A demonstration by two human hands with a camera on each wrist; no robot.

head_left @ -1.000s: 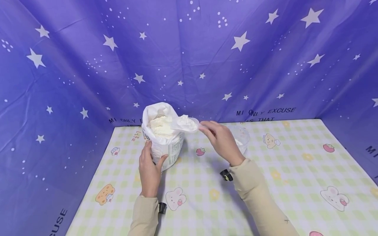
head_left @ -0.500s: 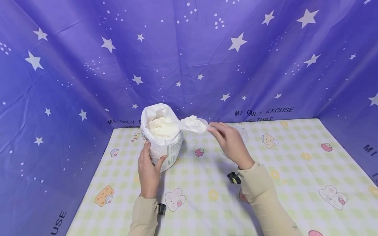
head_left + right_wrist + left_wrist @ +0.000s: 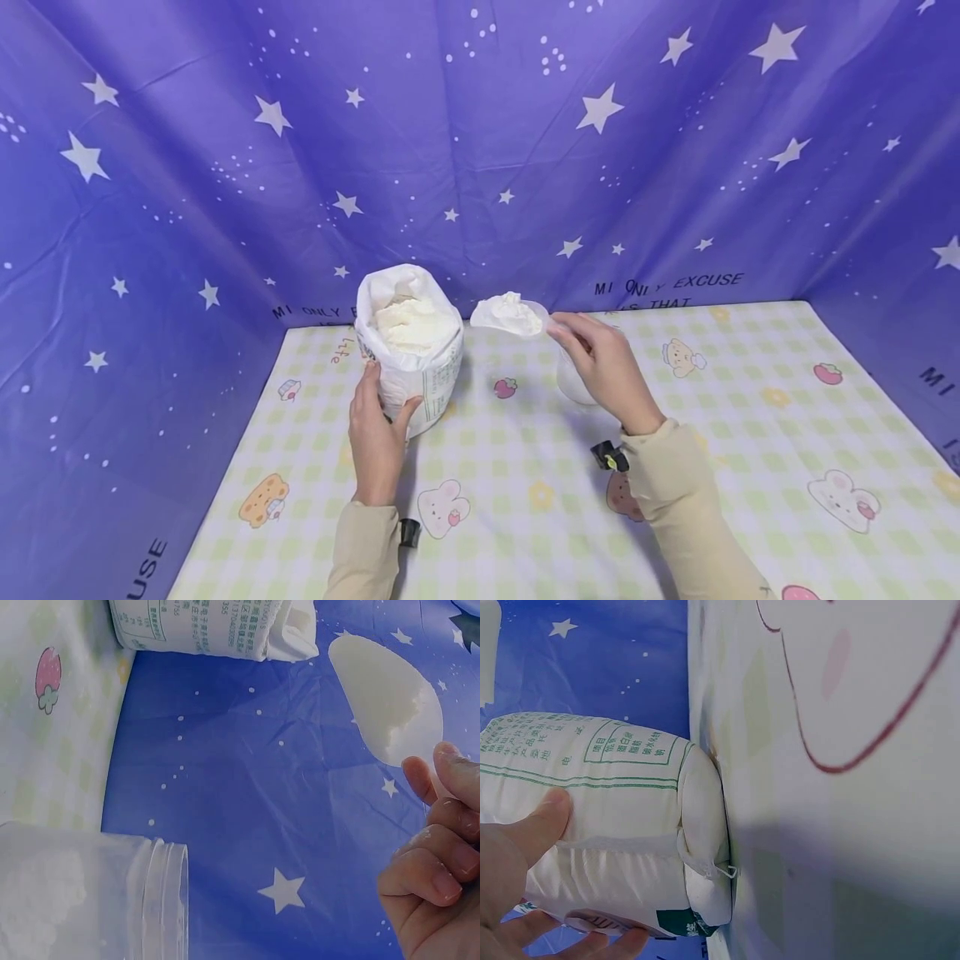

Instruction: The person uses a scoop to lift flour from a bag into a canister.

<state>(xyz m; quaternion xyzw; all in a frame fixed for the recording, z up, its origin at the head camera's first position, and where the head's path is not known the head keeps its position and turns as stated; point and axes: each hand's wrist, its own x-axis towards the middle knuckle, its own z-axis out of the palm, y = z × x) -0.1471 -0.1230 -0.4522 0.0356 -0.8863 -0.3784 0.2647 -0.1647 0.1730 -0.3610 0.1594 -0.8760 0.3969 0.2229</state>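
A white printed bag (image 3: 442, 387) of off-white powder (image 3: 414, 325) stands upright with its mouth rolled open. My left hand (image 3: 378, 437) grips its near side, thumb on the front and fingers round the left; the left wrist view shows the thumb (image 3: 544, 821) on the print. To the right of the bag, my right hand (image 3: 609, 371) pinches the handle of a translucent scoop (image 3: 487, 318) heaped with white powder (image 3: 512, 308). Its bowl hangs above the cloth, apart from the bag. Below and behind that hand, a clear plastic jar (image 3: 157, 900) with a threaded open mouth holds white powder.
A green-and-white checked tablecloth (image 3: 525, 533) with cartoon prints covers the table. Blue star-patterned curtains (image 3: 480, 150) rise at the back and both sides. Each wrist bears a small black camera mount.
My right hand has moved the loaded scoop rightward, away from over the bag's rim, toward the jar. The hand now hides more of the jar. My left hand stays on the bag.
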